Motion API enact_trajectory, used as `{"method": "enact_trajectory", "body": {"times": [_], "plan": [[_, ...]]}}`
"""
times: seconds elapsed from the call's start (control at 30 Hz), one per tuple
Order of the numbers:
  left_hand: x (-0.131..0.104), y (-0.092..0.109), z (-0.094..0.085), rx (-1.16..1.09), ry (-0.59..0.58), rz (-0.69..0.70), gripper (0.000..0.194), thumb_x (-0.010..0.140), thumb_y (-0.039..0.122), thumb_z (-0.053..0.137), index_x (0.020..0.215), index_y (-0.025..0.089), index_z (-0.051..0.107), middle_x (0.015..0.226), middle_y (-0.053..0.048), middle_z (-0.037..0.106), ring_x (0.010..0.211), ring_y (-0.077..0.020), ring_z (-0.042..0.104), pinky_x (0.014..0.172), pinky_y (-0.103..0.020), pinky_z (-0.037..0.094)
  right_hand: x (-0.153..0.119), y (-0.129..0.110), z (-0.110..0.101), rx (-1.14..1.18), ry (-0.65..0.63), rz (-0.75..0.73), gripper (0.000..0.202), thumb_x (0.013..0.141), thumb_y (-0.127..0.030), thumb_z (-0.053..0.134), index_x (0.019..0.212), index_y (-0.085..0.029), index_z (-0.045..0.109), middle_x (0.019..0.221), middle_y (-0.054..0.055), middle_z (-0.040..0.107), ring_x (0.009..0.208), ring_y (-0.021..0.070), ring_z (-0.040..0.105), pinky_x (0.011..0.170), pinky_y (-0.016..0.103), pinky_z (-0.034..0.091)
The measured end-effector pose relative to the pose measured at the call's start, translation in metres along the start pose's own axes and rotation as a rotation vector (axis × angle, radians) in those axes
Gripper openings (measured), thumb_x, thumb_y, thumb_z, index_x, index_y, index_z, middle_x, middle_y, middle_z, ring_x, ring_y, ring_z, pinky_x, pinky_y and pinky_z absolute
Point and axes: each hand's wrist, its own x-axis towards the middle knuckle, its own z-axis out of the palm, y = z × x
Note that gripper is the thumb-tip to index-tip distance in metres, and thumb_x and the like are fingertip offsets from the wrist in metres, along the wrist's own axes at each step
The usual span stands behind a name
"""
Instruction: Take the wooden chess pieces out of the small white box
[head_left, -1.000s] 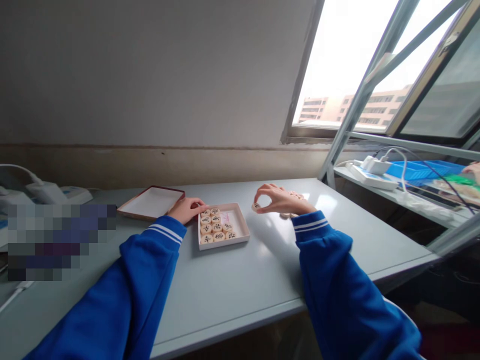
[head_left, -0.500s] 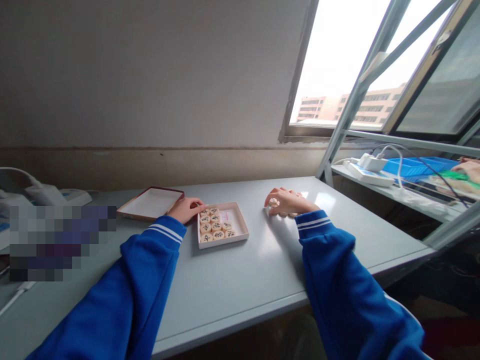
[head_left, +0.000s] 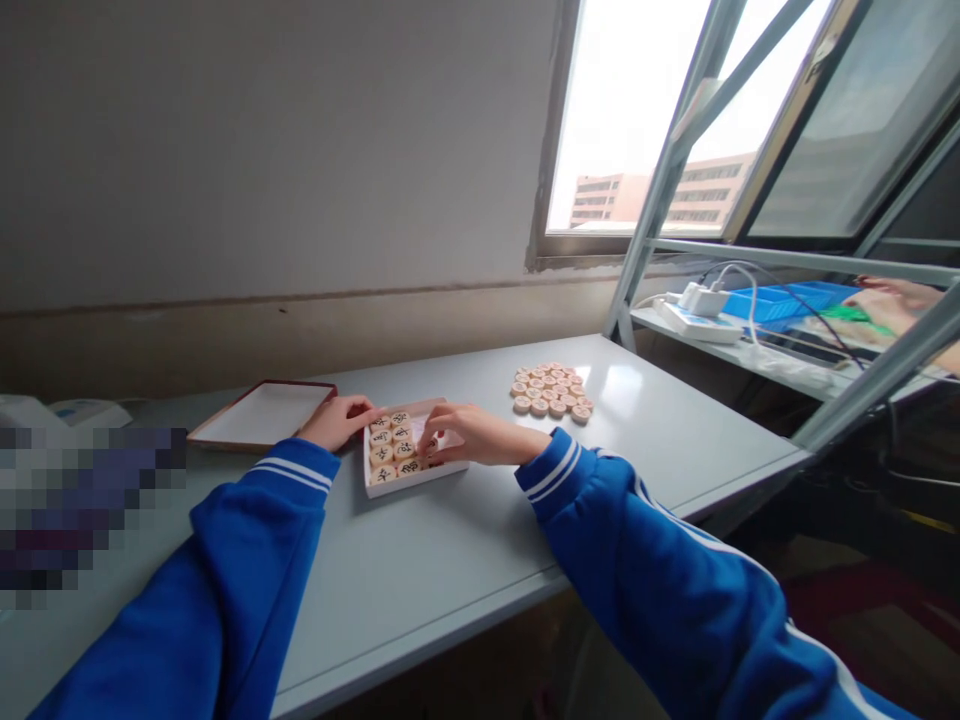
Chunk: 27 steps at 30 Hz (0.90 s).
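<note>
A shallow white box [head_left: 414,482] on the grey table holds Chinese chess pieces [head_left: 381,438] with black characters, set in rows. My left hand [head_left: 337,420] has its fingers at the box's left rim, gripping that edge. Reaching in from the right, my right hand [head_left: 472,434] has fingers and thumb pinched low inside the box around a chess piece, which they mostly cover. This hand and wrist hide part of the box's right side. A cluster of loose round chess pieces [head_left: 553,390] lies farther right on the table.
The box lid [head_left: 262,412] lies inside-up, left of the box. A metal frame [head_left: 660,190] rises by the window. On a shelf at right are a power strip [head_left: 694,318] and a blue basket [head_left: 780,302]. Another person's hand [head_left: 896,300] shows beyond it.
My right hand has moved left from the loose cluster into the box, uncovering the cluster. My left hand stays at the box's left rim. The view has turned slightly right.
</note>
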Motion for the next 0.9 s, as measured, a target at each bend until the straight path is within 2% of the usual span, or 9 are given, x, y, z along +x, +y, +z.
{"method": "enact_trajectory", "body": {"times": [0.13, 0.27, 0.33, 0.5, 0.63, 0.77, 0.9], "plan": [[0.000, -0.001, 0.000, 0.010, 0.004, -0.006, 0.041, 0.058, 0.059, 0.052, 0.060, 0.018, 0.055, 0.045, 0.002, 0.052, 0.046, -0.0127, 0.045, 0.041, -0.022, 0.028, -0.001, 0.006, -0.003, 0.029, 0.025, -0.016, 0.016, 0.079, -0.018, 0.053, 0.093, -0.017, 0.061, 0.096, 0.006, 0.053, 0.087, 0.0124, 0.053, 0.080, 0.025, 0.040], [0.000, -0.002, 0.000, 0.023, 0.009, -0.005, 0.042, 0.059, 0.060, 0.052, 0.059, 0.018, 0.055, 0.049, 0.001, 0.055, 0.047, -0.0132, 0.046, 0.041, -0.022, 0.029, 0.000, 0.007, -0.003, 0.005, 0.013, -0.008, 0.029, 0.070, -0.004, 0.058, 0.097, -0.015, 0.060, 0.098, 0.007, 0.054, 0.086, 0.0129, 0.054, 0.080, 0.024, 0.040], [0.000, -0.001, 0.000, 0.025, 0.006, -0.004, 0.042, 0.059, 0.060, 0.051, 0.060, 0.018, 0.055, 0.050, 0.000, 0.055, 0.047, -0.0132, 0.046, 0.041, -0.022, 0.029, 0.002, 0.006, -0.001, -0.003, 0.004, 0.003, 0.028, 0.070, -0.004, 0.057, 0.095, -0.016, 0.059, 0.094, 0.005, 0.056, 0.081, 0.0120, 0.055, 0.077, 0.024, 0.040], [-0.002, 0.003, -0.001, 0.000, 0.002, -0.005, 0.043, 0.059, 0.060, 0.051, 0.059, 0.018, 0.055, 0.050, 0.000, 0.055, 0.047, -0.0127, 0.046, 0.042, -0.022, 0.030, 0.003, 0.007, 0.000, -0.044, 0.101, 0.019, 0.021, 0.068, -0.019, 0.065, 0.087, -0.016, 0.059, 0.093, 0.005, 0.053, 0.085, 0.0143, 0.052, 0.077, 0.026, 0.040], [-0.003, 0.005, -0.001, -0.010, 0.006, 0.002, 0.044, 0.058, 0.061, 0.051, 0.059, 0.018, 0.055, 0.049, 0.000, 0.055, 0.047, -0.0132, 0.046, 0.041, -0.022, 0.030, -0.010, 0.014, -0.018, -0.153, 0.220, 0.044, 0.021, 0.071, -0.032, 0.063, 0.086, -0.019, 0.058, 0.096, 0.005, 0.053, 0.095, 0.0170, 0.047, 0.083, 0.031, 0.035], [-0.002, 0.002, 0.000, 0.023, 0.027, 0.004, 0.045, 0.058, 0.062, 0.050, 0.060, 0.017, 0.056, 0.050, 0.000, 0.056, 0.048, -0.0140, 0.048, 0.042, -0.022, 0.031, -0.027, 0.027, -0.040, -0.278, 0.271, 0.208, 0.018, 0.072, -0.036, 0.061, 0.084, -0.023, 0.059, 0.096, 0.002, 0.056, 0.094, 0.0186, 0.046, 0.081, 0.034, 0.034], [-0.001, -0.001, 0.000, 0.049, 0.030, 0.007, 0.044, 0.058, 0.061, 0.051, 0.061, 0.018, 0.057, 0.052, 0.000, 0.058, 0.049, -0.0141, 0.048, 0.043, -0.023, 0.032, -0.030, 0.047, -0.047, -0.340, 0.277, 0.388, 0.021, 0.075, -0.044, 0.054, 0.080, -0.025, 0.060, 0.095, 0.002, 0.058, 0.095, 0.0198, 0.047, 0.081, 0.037, 0.033]]}}
